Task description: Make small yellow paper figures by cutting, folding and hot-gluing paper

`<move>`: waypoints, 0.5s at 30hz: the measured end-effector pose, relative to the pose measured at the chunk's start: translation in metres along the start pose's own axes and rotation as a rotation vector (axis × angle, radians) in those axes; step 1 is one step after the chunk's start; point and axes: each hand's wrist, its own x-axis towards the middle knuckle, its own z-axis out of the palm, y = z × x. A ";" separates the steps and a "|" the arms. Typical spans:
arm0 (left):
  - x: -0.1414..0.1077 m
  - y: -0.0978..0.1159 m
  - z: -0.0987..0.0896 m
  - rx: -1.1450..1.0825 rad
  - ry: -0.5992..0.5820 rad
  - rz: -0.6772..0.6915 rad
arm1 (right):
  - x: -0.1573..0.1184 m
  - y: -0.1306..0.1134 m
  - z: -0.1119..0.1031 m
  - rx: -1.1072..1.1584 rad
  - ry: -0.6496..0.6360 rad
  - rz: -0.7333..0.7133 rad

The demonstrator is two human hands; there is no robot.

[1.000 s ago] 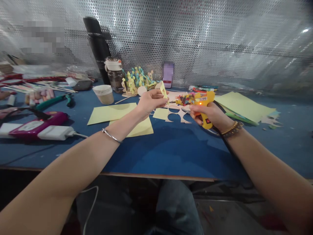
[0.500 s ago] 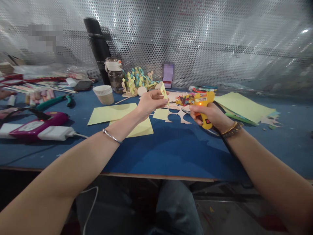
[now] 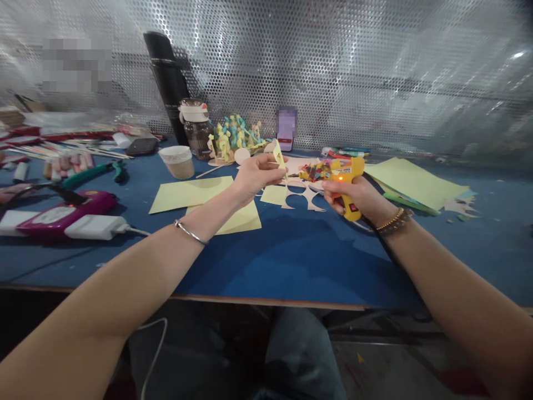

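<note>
Near the middle of the table, my left hand [image 3: 259, 175] pinches a small yellow paper piece [image 3: 279, 155], held upright above the table. To its right, my right hand [image 3: 353, 194] is wrapped round the handle of a yellow glue gun [image 3: 355, 166] with a small orange light on its side. The gun's nozzle points left, close to the yellow piece; whether they touch is hard to tell. Below the hands lie a small yellow sheet [image 3: 273, 195] and a pale cut-out paper [image 3: 310, 199] with round holes.
Yellow sheets [image 3: 189, 191] lie left, more [image 3: 416, 180] right. Behind stand a paper cup [image 3: 178, 162], a lidded bottle [image 3: 196, 133], a black flask [image 3: 169, 83], yellow and blue paper figures [image 3: 237, 133] and a phone [image 3: 286, 129]. A purple power strip [image 3: 69, 214] and pliers [image 3: 89, 173] are left.
</note>
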 end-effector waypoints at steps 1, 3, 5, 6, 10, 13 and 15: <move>0.000 0.000 0.000 -0.005 -0.002 0.001 | 0.000 0.001 0.000 -0.008 -0.002 0.003; 0.000 -0.001 0.000 -0.016 -0.004 0.003 | 0.001 0.002 0.000 -0.064 0.000 0.011; 0.001 -0.001 0.000 -0.025 -0.008 0.005 | 0.001 0.003 -0.001 -0.153 0.009 0.012; 0.001 -0.002 0.000 -0.028 -0.011 0.008 | 0.001 0.003 -0.001 -0.191 0.022 0.011; 0.001 -0.003 -0.001 -0.027 -0.015 -0.004 | -0.004 -0.004 -0.014 -0.182 0.118 -0.039; 0.001 -0.002 -0.001 -0.039 -0.018 -0.010 | -0.016 -0.012 -0.036 -0.127 0.204 -0.103; 0.001 -0.001 0.000 -0.043 -0.026 0.000 | -0.027 -0.015 -0.055 -0.257 0.235 -0.048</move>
